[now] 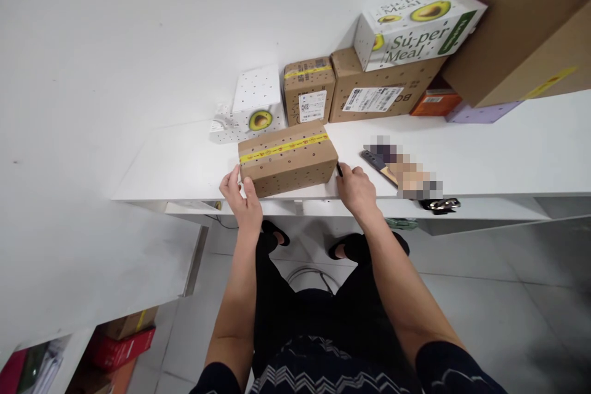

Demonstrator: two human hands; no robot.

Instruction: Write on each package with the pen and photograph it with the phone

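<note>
A brown cardboard box (295,178) with yellow printed tape along its top lies at the front edge of the white counter. Small dark dots and rings cover its top and front. My left hand (242,200) grips its left end, thumb against the front face and fingers around the corner. By the box's right end, my right hand (357,189) is closed around a black pen (340,170). Only a short piece of the pen shows, close to the box's lower right corner; I cannot tell whether its tip touches the cardboard.
Along the wall stand a white avocado-print box (256,95), a small brown box (308,86) and a larger labelled box (381,95) bearing a Super Meal carton (415,31). A big carton (521,24) leans at right. A phone (379,166) lies right of my hand.
</note>
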